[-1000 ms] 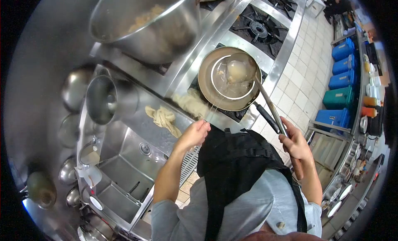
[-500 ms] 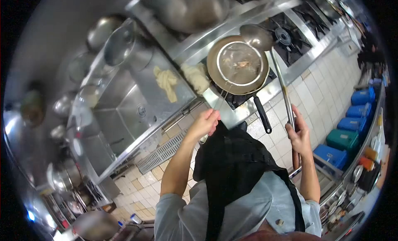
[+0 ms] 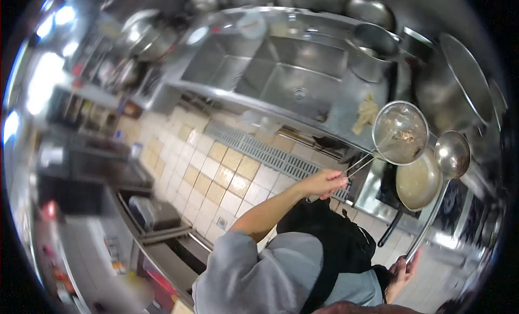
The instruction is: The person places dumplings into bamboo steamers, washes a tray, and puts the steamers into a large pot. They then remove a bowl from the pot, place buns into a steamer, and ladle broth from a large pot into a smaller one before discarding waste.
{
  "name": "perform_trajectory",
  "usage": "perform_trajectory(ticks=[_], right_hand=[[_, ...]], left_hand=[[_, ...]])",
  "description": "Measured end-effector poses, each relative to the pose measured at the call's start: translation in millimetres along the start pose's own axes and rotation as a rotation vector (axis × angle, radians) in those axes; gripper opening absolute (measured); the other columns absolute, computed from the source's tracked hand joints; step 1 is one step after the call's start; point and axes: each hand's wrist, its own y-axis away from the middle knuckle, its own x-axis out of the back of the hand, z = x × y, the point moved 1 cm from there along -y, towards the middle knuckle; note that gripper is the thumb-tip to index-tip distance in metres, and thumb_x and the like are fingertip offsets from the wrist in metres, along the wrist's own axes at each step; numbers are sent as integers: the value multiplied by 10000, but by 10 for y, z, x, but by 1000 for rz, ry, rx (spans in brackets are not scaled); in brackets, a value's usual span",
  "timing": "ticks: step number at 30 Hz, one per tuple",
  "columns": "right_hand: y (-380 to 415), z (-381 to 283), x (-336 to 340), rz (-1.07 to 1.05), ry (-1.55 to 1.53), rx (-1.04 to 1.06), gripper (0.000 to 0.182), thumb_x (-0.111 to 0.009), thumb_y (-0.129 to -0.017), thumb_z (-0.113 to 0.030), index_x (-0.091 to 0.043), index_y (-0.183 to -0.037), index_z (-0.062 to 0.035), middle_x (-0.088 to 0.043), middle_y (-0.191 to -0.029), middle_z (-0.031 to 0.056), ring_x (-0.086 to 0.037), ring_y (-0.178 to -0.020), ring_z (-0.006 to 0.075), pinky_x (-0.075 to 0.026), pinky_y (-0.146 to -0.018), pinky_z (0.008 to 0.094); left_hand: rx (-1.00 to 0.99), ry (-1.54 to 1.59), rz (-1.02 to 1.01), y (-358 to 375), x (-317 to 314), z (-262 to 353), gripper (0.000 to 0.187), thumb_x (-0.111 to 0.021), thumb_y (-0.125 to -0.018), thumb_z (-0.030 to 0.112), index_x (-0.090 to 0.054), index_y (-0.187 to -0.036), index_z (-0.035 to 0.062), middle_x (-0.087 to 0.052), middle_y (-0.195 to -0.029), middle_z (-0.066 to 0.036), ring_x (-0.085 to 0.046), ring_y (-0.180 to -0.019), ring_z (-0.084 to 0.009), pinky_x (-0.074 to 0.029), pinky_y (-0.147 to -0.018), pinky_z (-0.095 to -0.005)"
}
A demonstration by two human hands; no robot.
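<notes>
My left hand (image 3: 328, 184) is closed around the wire handle of a round mesh strainer (image 3: 390, 146). A few brownish bits lie in the mesh. The strainer is raised near the frying pan (image 3: 413, 187), overlapping its upper edge in the head view. That pan has a pale inside and a dark handle, and it sits on the stove. My right hand (image 3: 404, 271) grips the long metal handle of a big ladle (image 3: 453, 152), low at the right. The ladle's round bowl reaches to the right side of the pan.
A steel sink (image 3: 303, 87) with basins runs along the far side. A yellowish cloth (image 3: 367, 114) lies on its drainboard, near a metal pot (image 3: 372, 60). A large steel bowl (image 3: 446, 92) stands behind the stove. A floor grate (image 3: 259, 152) crosses the tiles.
My left hand has lifted the strainer off the pan and toward the sink side. The ladle bowl has moved from the pan's far edge to its right. The view has swung left.
</notes>
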Motion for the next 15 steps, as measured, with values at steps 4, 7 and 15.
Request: perform_trajectory(ticks=[4, 7, 15], right_hand=[[-293, 19, -197, -285, 54, 1, 687, -613, -967, -122, -318, -1587, -101, -510, -802, -14, -405, -544, 37, -302, -459, 202], [-629, 347, -327, -574, -16, -12, 699, -614, -966, -101, -293, -1587, -61, -513, -785, -1, -388, -490, 42, -304, -432, 197], [-169, 620, -1465, -991, 69, -118, 708, -616, -915, -49, -333, -1565, -42, -504, -742, 7, -400, -419, 61, -306, -364, 217]], left_hand=[[-71, 199, 360, 1084, 66, -515, 320, -551, -1060, 354, -581, -953, 54, -457, -646, 30, -431, -487, -65, -354, -417, -238], [-106, 160, 720, 2043, -335, -1032, 328, -561, -1052, 368, -591, -963, 54, -446, -646, 34, -427, -496, -68, -351, -420, -239], [-163, 613, 1275, 3861, -845, -2527, 332, -547, -1057, 380, -577, -972, 60, -418, -647, 56, -400, -476, -65, -337, -425, -236]])
